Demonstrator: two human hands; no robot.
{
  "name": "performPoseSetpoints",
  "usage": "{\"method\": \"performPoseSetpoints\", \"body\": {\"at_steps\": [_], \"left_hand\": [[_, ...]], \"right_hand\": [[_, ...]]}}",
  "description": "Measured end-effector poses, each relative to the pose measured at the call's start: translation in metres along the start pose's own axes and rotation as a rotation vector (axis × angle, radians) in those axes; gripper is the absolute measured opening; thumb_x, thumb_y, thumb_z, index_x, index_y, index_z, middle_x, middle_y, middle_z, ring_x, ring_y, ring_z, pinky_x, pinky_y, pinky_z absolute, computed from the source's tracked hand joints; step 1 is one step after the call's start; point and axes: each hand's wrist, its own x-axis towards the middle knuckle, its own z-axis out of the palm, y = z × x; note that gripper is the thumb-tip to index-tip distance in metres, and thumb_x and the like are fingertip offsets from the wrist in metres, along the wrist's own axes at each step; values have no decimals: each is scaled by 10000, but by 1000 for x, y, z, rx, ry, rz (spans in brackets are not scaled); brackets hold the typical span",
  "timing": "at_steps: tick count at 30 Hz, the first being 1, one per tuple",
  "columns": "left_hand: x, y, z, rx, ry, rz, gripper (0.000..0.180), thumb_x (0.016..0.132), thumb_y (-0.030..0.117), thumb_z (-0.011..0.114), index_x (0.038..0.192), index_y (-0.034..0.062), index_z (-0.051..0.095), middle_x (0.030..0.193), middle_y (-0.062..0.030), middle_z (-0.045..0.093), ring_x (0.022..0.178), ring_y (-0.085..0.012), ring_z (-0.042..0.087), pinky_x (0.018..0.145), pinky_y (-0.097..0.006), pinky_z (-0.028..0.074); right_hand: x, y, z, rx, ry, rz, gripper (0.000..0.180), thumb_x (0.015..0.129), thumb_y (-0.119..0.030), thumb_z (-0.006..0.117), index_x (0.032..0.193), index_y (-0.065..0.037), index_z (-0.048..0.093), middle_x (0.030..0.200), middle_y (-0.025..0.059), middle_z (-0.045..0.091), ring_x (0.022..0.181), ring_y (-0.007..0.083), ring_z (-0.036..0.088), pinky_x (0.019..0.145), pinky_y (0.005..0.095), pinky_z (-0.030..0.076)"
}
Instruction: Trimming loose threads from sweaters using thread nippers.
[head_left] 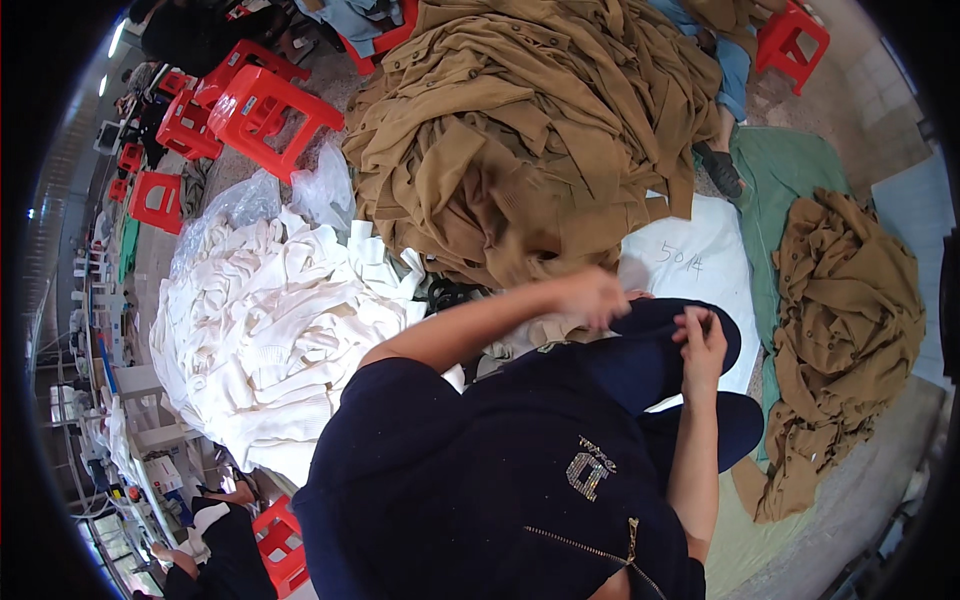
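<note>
My left hand (592, 297) is reaching across in front of me, just below the big heap of brown buttoned knit cardigans (520, 130). It is smeared by motion, so its fingers and anything in them cannot be made out. Over my dark-trousered knees (665, 325), my right hand (703, 345) is raised with its fingers curled and pressed together. Whatever it may pinch is too small or hidden to name. The two hands are a short way apart. No cardigan visibly lies between them.
At left lies a heap of white knitwear (275, 330) beside clear plastic bags (325, 190). A smaller brown pile (845, 340) rests on green sheeting (790, 165) at right. A white sack (700, 250) is beyond my knees. Red stools (265, 115) and other people are around.
</note>
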Motion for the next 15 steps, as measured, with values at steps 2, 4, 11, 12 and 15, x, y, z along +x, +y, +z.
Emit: {"method": "performPoseSetpoints", "body": {"at_steps": [2,4,11,12,15], "left_hand": [[-2,-12,-69,492,724,121,295,810,227,690,1014,26,619,909,-110,629,855,-228,627,741,-376,516],[-7,-18,-145,870,1278,147,480,691,189,724,1090,30,510,1157,-233,513,1092,-393,502,883,-475,434],[0,13,-315,1473,1337,-272,1010,677,126,709,1528,138,165,1567,-236,117,1429,-442,177,1120,-507,258],[2,25,-324,1500,1275,-334,1020,679,123,705,1533,151,148,1573,-230,99,1437,-441,159,1128,-510,246],[12,37,-363,1536,1239,-334,1101,684,173,748,1549,227,68,1601,-176,7,1457,-436,72,1141,-523,222]], "right_hand": [[-12,-4,-22,18,17,41,169,952,-220,598,982,-53,606,851,19,646,626,47,525,511,181,325],[-29,10,-46,117,48,52,140,963,-188,589,975,-49,593,795,23,613,612,63,513,536,179,362],[-71,43,-93,169,211,305,99,946,-163,606,882,-97,569,707,-4,595,537,45,510,418,156,276],[-75,46,-96,165,263,321,96,945,-159,608,883,-99,565,703,-5,591,537,44,509,419,156,279],[-86,52,-105,177,335,336,71,948,-140,599,910,-90,564,711,5,587,539,49,510,424,163,292]]}}
